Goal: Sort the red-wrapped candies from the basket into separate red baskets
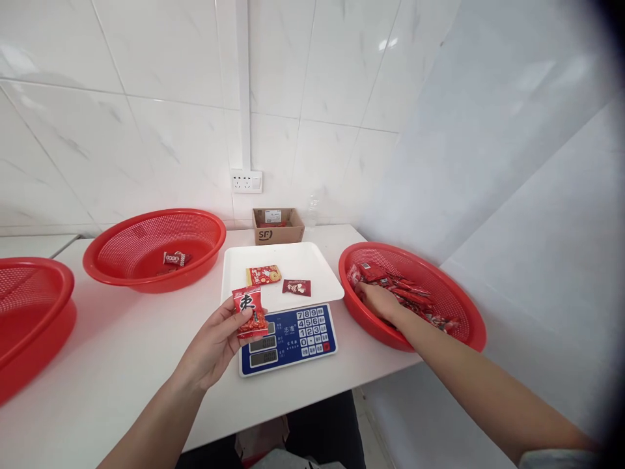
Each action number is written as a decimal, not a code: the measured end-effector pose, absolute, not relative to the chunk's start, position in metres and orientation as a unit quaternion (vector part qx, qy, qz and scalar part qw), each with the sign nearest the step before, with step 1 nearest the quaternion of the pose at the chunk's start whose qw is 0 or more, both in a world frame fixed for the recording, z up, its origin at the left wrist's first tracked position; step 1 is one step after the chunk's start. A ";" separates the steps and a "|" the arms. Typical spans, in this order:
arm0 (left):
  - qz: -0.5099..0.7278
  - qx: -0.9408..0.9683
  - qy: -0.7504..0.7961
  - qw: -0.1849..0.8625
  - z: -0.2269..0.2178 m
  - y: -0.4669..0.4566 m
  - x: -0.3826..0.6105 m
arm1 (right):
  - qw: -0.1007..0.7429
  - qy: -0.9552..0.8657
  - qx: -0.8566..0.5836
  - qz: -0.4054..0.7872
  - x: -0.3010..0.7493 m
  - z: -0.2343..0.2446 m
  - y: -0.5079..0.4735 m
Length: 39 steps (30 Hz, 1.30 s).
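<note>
My left hand [215,342] holds a small red snack packet [250,312] with a large dark character on it, just above the front left of a blue digital scale [288,339]. On the scale's white tray [307,257] lie an orange-red packet [263,275] and a small dark red packet [296,286]. My right hand [378,301] reaches into the red basket [469,319] on the right, resting among several red packets [405,290]; its fingers are curled onto the pile, and what they grip is hidden.
A second red basket [146,277] at the back left holds a packet [174,258]. A third red basket [34,326] sits at the far left edge. A small cardboard box [278,231] stands against the tiled wall below a socket [247,181].
</note>
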<state>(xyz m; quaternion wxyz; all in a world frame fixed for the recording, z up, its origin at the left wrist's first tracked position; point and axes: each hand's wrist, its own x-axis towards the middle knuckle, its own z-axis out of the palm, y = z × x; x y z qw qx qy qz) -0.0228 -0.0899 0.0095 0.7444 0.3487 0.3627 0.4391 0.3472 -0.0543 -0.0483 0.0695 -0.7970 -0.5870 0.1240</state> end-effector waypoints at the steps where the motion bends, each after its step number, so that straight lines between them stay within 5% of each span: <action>1: 0.438 0.351 0.364 0.743 0.010 -0.091 -0.024 | 0.078 -0.588 -0.794 0.133 0.349 -0.048 -0.053; 27: 0.452 0.349 0.390 0.722 0.006 -0.094 -0.028 | 0.500 -0.479 -0.681 0.236 0.323 -0.006 -0.053; 35: 0.409 0.490 0.406 0.654 0.000 -0.096 -0.011 | 0.485 -0.557 -0.543 0.400 0.224 0.020 -0.079; 39: 0.381 0.634 0.382 0.554 -0.001 -0.098 -0.003 | 0.438 -0.638 -0.501 0.387 0.179 0.016 -0.101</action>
